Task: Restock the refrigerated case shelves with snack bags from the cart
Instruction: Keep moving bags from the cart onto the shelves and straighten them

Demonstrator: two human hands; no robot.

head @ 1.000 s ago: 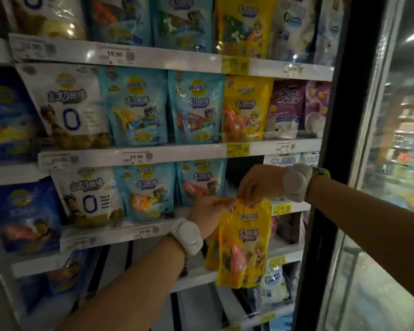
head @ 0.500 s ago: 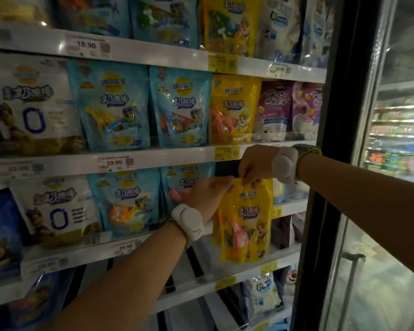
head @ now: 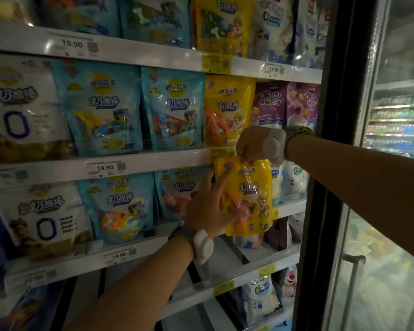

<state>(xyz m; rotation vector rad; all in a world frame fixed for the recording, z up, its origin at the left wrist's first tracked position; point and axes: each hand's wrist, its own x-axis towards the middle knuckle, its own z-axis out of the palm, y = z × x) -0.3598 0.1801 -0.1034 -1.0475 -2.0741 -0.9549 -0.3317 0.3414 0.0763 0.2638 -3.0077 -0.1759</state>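
Observation:
A yellow snack bag [head: 251, 199] hangs upright in front of the third shelf [head: 153, 247], right of a blue bag [head: 177, 194]. My right hand [head: 250, 145] pinches its top edge from above. My left hand [head: 210, 204] holds the bag's left side, with fingers spread up over the upper left corner. The cart is out of view.
Shelves above hold rows of white, blue, yellow [head: 227, 111] and purple [head: 270, 103] bags. Price strips [head: 105, 167] line the shelf edges. The black door frame [head: 339, 139] stands close on the right, with a glass door [head: 397, 163] beyond. A lower shelf [head: 225, 283] shows bare room.
Both hands have raised the yellow bag and moved it in toward the third shelf slot. My left hand shifted from the top edge to the bag's left side.

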